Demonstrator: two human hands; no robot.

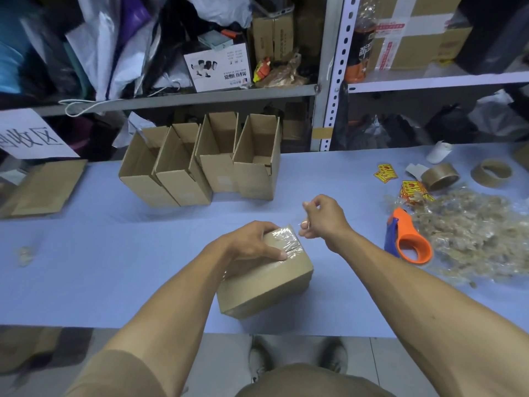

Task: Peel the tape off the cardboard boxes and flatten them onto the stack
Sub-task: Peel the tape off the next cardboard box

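A small closed cardboard box point(266, 277) sits on the blue table point(100, 253) in front of me. Clear tape point(289, 243) covers its far end and looks wrinkled and partly lifted. My left hand point(252, 240) grips the box's far end, thumb lying on the top face. My right hand point(322, 217) hovers just right of that end, fingers pinching a thin strip of clear tape pulled off the box. A stack of flattened cardboard point(43, 187) lies at the table's far left.
Several open-topped boxes point(200, 164) stand in a row at the back. To the right lie an orange tape dispenser point(406, 236), a heap of peeled tape point(472, 236), tape rolls point(439, 176) and yellow stickers point(386, 173). Cluttered shelves point(200, 96) rise behind.
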